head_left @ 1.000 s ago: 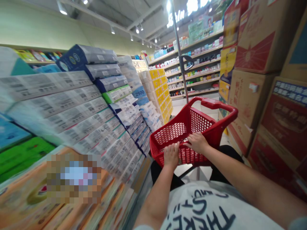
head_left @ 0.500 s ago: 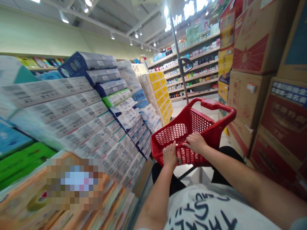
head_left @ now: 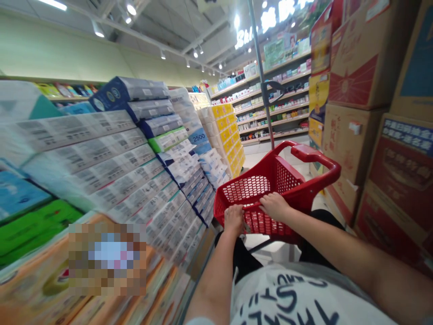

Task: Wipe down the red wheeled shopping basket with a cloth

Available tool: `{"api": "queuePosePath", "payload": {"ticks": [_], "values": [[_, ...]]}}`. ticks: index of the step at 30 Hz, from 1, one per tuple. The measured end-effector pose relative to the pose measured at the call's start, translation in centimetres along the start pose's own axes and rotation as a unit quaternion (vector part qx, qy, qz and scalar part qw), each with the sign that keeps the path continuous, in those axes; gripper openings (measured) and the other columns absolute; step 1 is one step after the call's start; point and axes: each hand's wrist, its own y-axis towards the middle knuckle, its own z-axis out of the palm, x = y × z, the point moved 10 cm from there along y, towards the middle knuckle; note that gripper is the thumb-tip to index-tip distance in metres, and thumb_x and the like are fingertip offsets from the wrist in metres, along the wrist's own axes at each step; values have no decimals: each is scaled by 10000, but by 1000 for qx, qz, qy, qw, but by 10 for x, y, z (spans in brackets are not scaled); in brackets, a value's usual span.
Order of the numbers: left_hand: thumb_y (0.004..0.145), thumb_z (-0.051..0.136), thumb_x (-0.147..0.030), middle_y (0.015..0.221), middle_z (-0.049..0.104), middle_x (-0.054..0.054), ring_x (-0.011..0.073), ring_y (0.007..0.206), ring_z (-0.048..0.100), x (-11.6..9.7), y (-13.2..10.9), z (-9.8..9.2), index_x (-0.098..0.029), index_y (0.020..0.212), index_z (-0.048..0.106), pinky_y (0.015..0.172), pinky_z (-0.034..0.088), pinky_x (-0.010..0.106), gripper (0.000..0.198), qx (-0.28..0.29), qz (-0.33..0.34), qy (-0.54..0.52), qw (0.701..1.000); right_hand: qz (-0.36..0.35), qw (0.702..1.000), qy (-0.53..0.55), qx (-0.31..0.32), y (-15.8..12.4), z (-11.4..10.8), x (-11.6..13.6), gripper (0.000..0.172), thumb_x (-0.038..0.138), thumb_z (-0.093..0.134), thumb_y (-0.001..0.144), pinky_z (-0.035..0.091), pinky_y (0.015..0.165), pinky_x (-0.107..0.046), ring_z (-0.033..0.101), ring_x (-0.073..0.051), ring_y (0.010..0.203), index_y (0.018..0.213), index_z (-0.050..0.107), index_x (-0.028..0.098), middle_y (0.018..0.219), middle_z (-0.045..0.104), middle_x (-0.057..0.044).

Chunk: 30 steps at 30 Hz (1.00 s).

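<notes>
A red plastic shopping basket cart [head_left: 253,189] stands in front of me in a shop aisle, and nothing shows inside it. My left hand [head_left: 234,219] is closed over its near rim at the left. My right hand [head_left: 275,206] grips the same rim just to the right. The cart's thick red handle [head_left: 316,155] curves over its far end. My white printed shirt [head_left: 297,298] fills the bottom of the view.
Stacks of wrapped paper packs [head_left: 128,153] line the left side close to the cart. Yellow boxes [head_left: 228,131] stand further along. Piled cardboard cartons [head_left: 368,113] wall the right side. A metal pole [head_left: 262,81] rises beyond the cart. Stocked shelves [head_left: 280,108] cross the aisle's end.
The cart and my view have turned slightly to the right. Both hands have stayed on the near rim, the left one closing more firmly over it.
</notes>
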Motion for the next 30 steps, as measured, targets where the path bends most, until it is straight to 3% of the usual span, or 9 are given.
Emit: {"api": "queuePosePath", "payload": {"ticks": [4, 8, 10, 16, 20, 30], "values": [[958, 370, -297, 1096, 615, 52, 206, 1060, 521, 22, 3, 2, -241, 1172, 577, 951, 351, 363, 303, 14, -38, -1, 999, 9, 996, -11, 83, 6, -7, -11, 270, 375, 528, 907, 384, 680, -300, 663, -222, 804, 919, 692, 161, 898, 717, -115], [956, 384, -263, 1172, 613, 56, 195, 1134, 492, 31, 6, 1, -235, 1194, 573, 1034, 296, 369, 305, 6, -69, -4, 998, 39, 995, -9, 92, 10, -13, -21, 339, 392, 503, 924, 409, 654, -311, 684, -239, 773, 833, 715, 142, 813, 725, -135], [956, 377, -231, 1208, 601, 57, 185, 1152, 483, 19, 6, 0, -232, 1216, 560, 1054, 283, 366, 318, -5, -45, -12, 999, 39, 997, -8, 70, 10, -14, -19, 339, 384, 504, 925, 410, 655, -319, 687, -242, 761, 817, 718, 144, 805, 729, -130], [957, 386, -244, 1249, 560, 70, 190, 1157, 475, -46, 8, -4, -227, 1319, 464, 1019, 330, 381, 370, -37, 46, -24, 998, 28, 999, -17, 12, 5, -13, -24, 357, 418, 528, 903, 373, 679, -318, 673, -230, 728, 773, 708, 138, 776, 727, -117], [969, 377, -316, 1198, 574, 71, 209, 1108, 494, -58, 10, -3, -241, 1332, 447, 970, 349, 392, 377, -28, 36, -16, 999, 15, 999, -26, -30, -3, -14, -31, 381, 435, 510, 904, 341, 711, -331, 651, -225, 740, 769, 698, 132, 781, 717, -123], [977, 332, -299, 1025, 625, 74, 209, 991, 541, -5, -1, -6, -217, 1148, 590, 914, 352, 366, 321, -16, -35, 35, 999, 4, 998, -31, -55, -6, -16, -30, 385, 448, 511, 899, 295, 706, -343, 628, -216, 728, 753, 688, 139, 765, 706, -106]]}}
